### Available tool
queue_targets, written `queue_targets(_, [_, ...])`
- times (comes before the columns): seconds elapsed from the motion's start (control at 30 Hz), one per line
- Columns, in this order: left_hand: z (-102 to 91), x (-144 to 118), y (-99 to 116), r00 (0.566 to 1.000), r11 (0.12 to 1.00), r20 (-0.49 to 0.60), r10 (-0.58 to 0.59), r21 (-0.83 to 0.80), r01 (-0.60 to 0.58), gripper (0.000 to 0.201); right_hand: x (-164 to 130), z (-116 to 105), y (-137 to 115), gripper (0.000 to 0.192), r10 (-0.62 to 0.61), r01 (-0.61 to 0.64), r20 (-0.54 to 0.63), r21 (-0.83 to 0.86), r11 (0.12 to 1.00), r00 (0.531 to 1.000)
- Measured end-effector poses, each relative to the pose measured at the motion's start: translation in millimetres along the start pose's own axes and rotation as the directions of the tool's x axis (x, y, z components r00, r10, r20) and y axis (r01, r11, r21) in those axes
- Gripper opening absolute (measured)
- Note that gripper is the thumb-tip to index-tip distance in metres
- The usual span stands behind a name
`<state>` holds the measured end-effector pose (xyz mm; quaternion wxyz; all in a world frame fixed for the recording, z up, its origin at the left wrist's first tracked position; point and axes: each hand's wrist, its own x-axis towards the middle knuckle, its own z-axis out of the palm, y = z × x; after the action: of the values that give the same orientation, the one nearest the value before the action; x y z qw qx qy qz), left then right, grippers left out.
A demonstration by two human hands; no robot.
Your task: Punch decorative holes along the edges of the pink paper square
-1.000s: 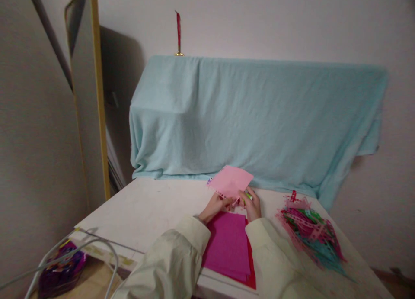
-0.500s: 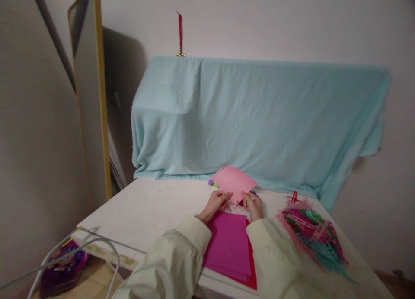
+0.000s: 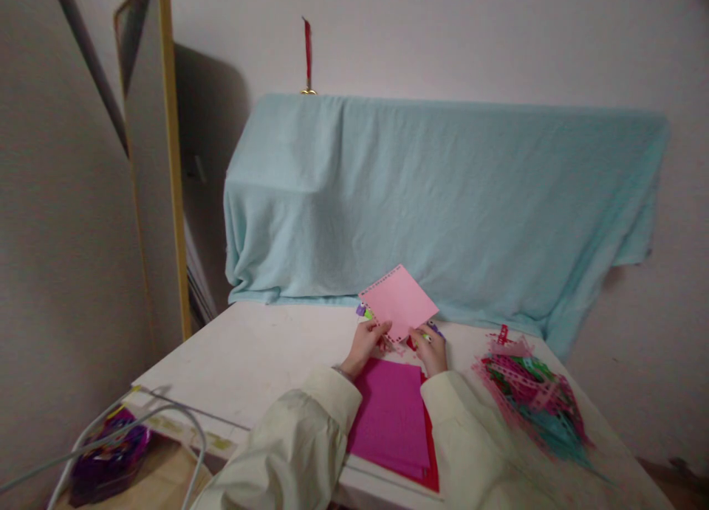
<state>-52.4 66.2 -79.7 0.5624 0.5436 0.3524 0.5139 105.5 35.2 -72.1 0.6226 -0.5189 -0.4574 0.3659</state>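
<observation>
A pink sheet of paper (image 3: pixel 399 300) with small holes punched along two of its edges is held up over the far part of the table. My left hand (image 3: pixel 366 342) pinches its lower left edge, thumb on top. At the lower right edge, my right hand (image 3: pixel 430 349) grips the same sheet. Partly hidden behind the paper are a purple and green object (image 3: pixel 362 311) and another purple piece by my right fingers; their kind I cannot make out. Between my forearms lies a stack of magenta sheets (image 3: pixel 388 418), with red sheets (image 3: pixel 431 458) showing underneath.
To the right sits a heap of punched paper strips (image 3: pixel 535 399) in pink, green, red and teal. A light blue cloth (image 3: pixel 443 207) hangs behind the white table (image 3: pixel 260 347). Grey cables (image 3: pixel 182 414) loop over the left corner, near a shiny purple bag (image 3: pixel 111 451).
The pink sheet has turned and tilted up, so its top corner stands higher and its left punched edge shows more plainly. My hands have shifted only slightly.
</observation>
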Motion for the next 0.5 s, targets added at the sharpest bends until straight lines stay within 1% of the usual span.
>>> queue_targets(0.13, [-0.3,-0.3,0.3,1.000,1.000,-0.003,0.013,-0.014,-0.013,0.045,-1.1,0.2,-1.5,0.025,-0.069,0.069,0.022,-0.011,0.998,0.997])
queue_targets(0.23, [0.9,0.3,-0.1,1.000,0.999,0.003,0.030,0.012,-0.030,0.044,-1.6,0.2,-3.6,0.026,-0.113,0.113,0.040,-0.001,0.994,0.993])
queue_targets(0.33, [3.1,0.7,-0.2,0.999,0.999,-0.017,0.037,0.040,-0.036,0.045,-0.4,0.3,-1.6,0.025,-0.107,0.108,0.047,-0.016,0.994,0.993])
queue_targets(0.43, [5.0,0.5,0.6,0.998,0.999,-0.032,0.045,0.029,-0.044,0.045,1.0,0.9,2.4,0.026,-0.095,0.097,0.055,-0.042,0.994,0.994])
queue_targets(0.5, [5.7,0.2,1.3,0.998,0.998,-0.031,0.052,0.022,-0.052,0.045,1.1,1.7,3.2,0.026,-0.089,0.091,0.060,-0.031,0.995,0.994])
